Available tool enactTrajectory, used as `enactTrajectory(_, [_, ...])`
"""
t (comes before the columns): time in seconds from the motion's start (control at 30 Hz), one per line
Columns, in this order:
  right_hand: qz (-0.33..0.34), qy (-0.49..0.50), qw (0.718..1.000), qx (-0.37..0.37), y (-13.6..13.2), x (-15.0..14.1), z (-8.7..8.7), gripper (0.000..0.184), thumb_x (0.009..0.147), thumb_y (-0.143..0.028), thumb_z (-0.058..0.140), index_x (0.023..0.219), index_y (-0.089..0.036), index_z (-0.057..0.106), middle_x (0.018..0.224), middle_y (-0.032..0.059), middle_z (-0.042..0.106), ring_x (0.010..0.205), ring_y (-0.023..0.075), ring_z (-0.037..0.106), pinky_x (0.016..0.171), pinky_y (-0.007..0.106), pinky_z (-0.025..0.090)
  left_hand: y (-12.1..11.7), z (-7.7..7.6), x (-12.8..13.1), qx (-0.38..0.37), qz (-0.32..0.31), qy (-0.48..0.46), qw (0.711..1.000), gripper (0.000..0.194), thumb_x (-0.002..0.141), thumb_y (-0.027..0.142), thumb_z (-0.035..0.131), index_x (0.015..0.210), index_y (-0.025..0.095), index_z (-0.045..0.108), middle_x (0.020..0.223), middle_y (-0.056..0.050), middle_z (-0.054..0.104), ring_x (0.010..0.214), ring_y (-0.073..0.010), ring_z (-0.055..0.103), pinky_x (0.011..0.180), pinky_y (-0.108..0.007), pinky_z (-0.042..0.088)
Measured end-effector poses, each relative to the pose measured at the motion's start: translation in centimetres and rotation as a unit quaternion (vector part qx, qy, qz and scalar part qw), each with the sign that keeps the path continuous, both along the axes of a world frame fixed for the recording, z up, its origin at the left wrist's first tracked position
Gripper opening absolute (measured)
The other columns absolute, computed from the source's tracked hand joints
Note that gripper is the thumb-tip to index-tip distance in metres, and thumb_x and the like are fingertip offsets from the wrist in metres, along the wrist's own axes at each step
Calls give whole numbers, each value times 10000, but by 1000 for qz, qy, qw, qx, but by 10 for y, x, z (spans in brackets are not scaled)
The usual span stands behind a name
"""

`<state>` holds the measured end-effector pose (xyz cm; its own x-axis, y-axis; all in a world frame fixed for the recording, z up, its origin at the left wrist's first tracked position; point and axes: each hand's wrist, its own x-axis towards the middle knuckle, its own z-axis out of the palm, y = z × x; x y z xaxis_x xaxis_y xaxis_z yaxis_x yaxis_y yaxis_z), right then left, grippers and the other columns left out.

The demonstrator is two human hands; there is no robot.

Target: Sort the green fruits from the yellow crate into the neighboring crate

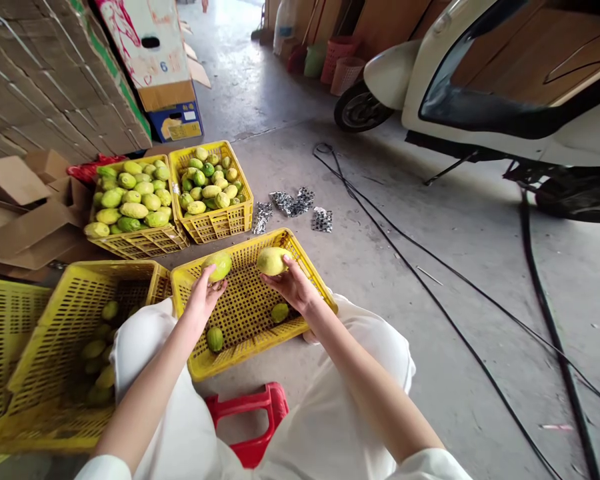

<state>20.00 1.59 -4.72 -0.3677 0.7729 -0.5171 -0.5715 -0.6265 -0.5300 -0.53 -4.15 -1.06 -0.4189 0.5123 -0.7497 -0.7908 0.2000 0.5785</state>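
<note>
My left hand (203,293) holds a yellow-green round fruit (218,265) over the tilted yellow crate (310,270) in front of me. My right hand (293,285) grips a paler yellow fruit (272,261) above the same crate. Two small green fruits (215,339) lie in the bottom of that crate. I sit on a red stool (253,417) with white-clothed knees either side of the crate.
Two full yellow crates (215,223) of green-yellow fruit stand behind. A tilted crate (45,340) with several fruits is at my left. Cardboard boxes (55,80) pile up at the left. A white scooter (480,87) and black cables (430,260) occupy the right floor.
</note>
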Motion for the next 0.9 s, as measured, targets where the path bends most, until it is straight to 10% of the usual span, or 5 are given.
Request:
enactTrajectory(0.17, [-15,-27,999,17,1,-1,-6,485,771,-390,939,1168,-238,707,1039,51,828,1107,260,805,953,373,701,1,4,-1,8,17,-5,1000,111,906,125,731,904,196,645,876,-30,663,731,-115,592,610,-211,534])
enactTrajectory(0.57, [-68,-4,997,-37,3,-3,-6,334,776,-241,954,1010,-236,715,930,4,811,771,149,780,692,212,684,-2,3,-2,7,-6,-27,1000,205,840,221,801,950,219,628,982,-65,702,868,-211,676,690,-330,602])
enactTrajectory(0.9, [0,35,999,-33,-3,-4,5,415,822,-348,913,1139,-249,664,1068,49,816,928,247,838,813,395,727,-1,5,-2,-43,-6,-25,999,115,947,239,713,917,201,608,875,-34,618,748,-142,582,606,-241,514])
